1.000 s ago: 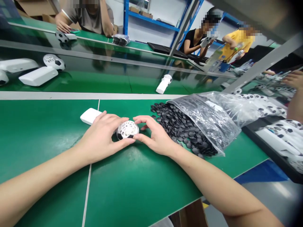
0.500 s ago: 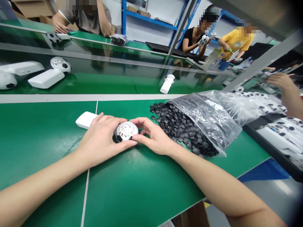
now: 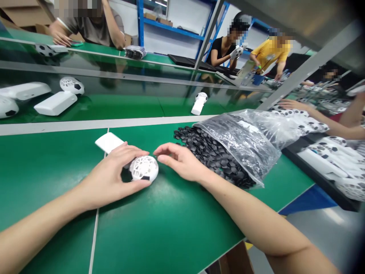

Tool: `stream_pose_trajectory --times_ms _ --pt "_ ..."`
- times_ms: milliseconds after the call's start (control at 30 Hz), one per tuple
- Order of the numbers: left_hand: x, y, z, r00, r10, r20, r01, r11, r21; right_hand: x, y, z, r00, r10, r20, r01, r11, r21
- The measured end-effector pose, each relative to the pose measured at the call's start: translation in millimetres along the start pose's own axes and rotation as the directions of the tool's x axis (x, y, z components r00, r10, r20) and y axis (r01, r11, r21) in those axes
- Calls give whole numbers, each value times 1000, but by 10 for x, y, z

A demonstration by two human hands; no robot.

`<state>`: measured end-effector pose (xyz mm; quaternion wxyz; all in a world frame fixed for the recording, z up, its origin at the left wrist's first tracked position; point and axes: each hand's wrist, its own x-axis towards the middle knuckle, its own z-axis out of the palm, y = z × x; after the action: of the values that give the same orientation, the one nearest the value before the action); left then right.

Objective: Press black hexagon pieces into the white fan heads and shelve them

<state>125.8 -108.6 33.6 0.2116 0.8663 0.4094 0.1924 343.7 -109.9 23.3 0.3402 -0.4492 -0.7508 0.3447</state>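
Left hand curled round white lattice ball shell; right hand open, fingers just off it. Shell looks light, ribs fragile: cradle it, don't pinch.

A white lattice ball shell, patterned like a football, shows a black patch at its lower edge and is gripped against the green mat by the left hand. A white rectangular handle lies just behind that hand, and loose black hexagonal pieces lie in a heap nearby.
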Motion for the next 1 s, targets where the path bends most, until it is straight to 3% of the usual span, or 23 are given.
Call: stream_pose_trajectory --times_ms 67,167,267,433,567,633,800,900,1000 --pt "-22 -54 -16 996 -33 88 33 999 -5 47 72 -160 989 33 -147 -74 955 -288" --pt "-51 -40 26 992 -114 44 112 993 37 87 180 -327 966 105 -237 -229 774 -590" --pt "-45 4 46 998 -69 -4 69 998 2 99 223 -346 963 176 -205 -269 687 -675" --pt "-12 -20 -69 964 25 265 18 987 -160 109 205 -265 977 152 -152 -214 605 -767" --pt "-22 21 -74 974 -21 227 62 982 -178 105 212 -253 992 60 -113 -128 496 -859" --pt "-18 41 -60 974 -14 226 60 978 -199 89 192 -264 992 50 -119 -126 553 -824" --pt "4 29 -79 958 -10 286 67 980 -189 -2 -3 -219 997 -56 -54 21 859 -511" --pt "0 39 -82 962 -4 271 50 986 -161 -62 -105 -129 997 -73 38 82 920 -382" --pt "-12 60 -72 967 6 255 31 989 -144 -97 -116 -66 989 -74 127 115 927 -356"
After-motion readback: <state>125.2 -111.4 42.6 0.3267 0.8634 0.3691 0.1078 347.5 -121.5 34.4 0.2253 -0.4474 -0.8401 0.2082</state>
